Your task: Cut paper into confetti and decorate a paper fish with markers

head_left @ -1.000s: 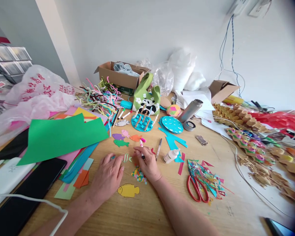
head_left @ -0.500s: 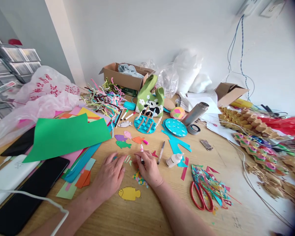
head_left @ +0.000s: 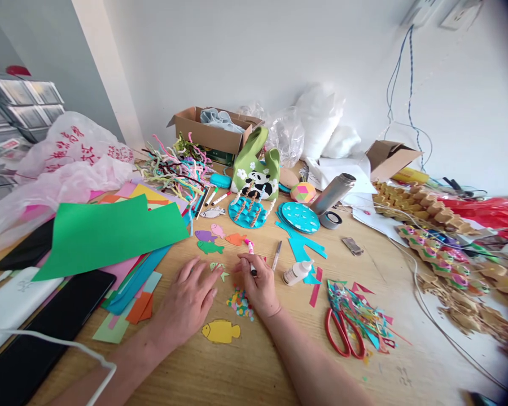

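Observation:
My left hand (head_left: 191, 299) lies on the table with its fingers stretched out. Its fingertips are beside a small pale green paper fish (head_left: 218, 269) with red marks. Gripped in my right hand (head_left: 260, 285) is a white marker (head_left: 251, 259) with a black end. A pink cap (head_left: 248, 243) is in line with the marker's front; whether they are joined I cannot tell. Below the hands lie colourful paper dots (head_left: 239, 304) and a yellow paper fish (head_left: 221, 331). Purple (head_left: 204, 235), pink (head_left: 217, 230), green (head_left: 210, 247) and orange (head_left: 236, 239) fish lie beyond.
Right of my hand are a pen (head_left: 276, 255), a white glue bottle (head_left: 297, 273) and red-handled scissors (head_left: 344, 334) by paper scraps. Green paper (head_left: 118, 234) covers a stack at left. A green panda bag (head_left: 256, 172) and a steel flask (head_left: 333, 193) stand farther back.
My right hand has moved up slightly with the marker, bringing its front to the pink cap. My left fingers have drawn back a little, uncovering more of the pale green fish.

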`<state>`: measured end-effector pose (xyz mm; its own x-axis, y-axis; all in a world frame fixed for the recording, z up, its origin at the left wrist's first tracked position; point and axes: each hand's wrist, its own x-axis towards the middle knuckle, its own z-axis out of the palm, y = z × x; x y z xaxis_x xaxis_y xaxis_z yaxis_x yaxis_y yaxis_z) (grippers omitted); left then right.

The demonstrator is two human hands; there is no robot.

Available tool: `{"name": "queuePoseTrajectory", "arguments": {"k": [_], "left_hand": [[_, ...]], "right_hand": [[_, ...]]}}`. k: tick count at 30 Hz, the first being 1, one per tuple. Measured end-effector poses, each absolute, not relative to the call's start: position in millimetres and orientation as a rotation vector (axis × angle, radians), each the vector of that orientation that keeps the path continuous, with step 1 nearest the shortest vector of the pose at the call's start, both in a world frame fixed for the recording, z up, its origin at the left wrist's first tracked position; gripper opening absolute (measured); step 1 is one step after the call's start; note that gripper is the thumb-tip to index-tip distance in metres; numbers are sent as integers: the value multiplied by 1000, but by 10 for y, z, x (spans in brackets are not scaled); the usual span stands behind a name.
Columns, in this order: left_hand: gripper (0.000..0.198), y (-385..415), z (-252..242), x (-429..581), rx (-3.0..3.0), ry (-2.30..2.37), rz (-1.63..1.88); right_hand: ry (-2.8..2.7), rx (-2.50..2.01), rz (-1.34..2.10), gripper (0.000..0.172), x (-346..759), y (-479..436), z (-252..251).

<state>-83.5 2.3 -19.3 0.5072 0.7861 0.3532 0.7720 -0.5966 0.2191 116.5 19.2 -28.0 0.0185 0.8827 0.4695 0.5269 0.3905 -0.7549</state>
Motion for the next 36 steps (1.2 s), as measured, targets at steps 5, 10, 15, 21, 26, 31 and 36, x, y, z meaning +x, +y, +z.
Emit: {"name": "queuePoseTrajectory", "arguments": {"k": [5,10,15,21,26,31,36], "left_hand": [[40,-64,-228,-779,2770,1402,606],[36,-82,-240,-760,2784,1410,549],[36,-75,-251,-769,2784,1383,542],[34,-66,-279,-781,2792,1387,542],[35,-51,-276,-787,2801,1372,520],[36,-36,-295,-792,2816,1368,514],[35,-32,-318,-795,2803,1371,558]], "right_hand": [[-1610,-1293,441,19,1155,205,-282],[-1600,-1301,428,20,1140,211,-259],[-1585,-1318,437,20,1139,209,-267],[-1588,-1295,515,19,1151,208,-291],[-1666,-1240,499,16,1151,208,-272],[-1800,-1192,404,15,1149,217,-273],[-1881,-1221,343,15,1144,240,-313]]}}
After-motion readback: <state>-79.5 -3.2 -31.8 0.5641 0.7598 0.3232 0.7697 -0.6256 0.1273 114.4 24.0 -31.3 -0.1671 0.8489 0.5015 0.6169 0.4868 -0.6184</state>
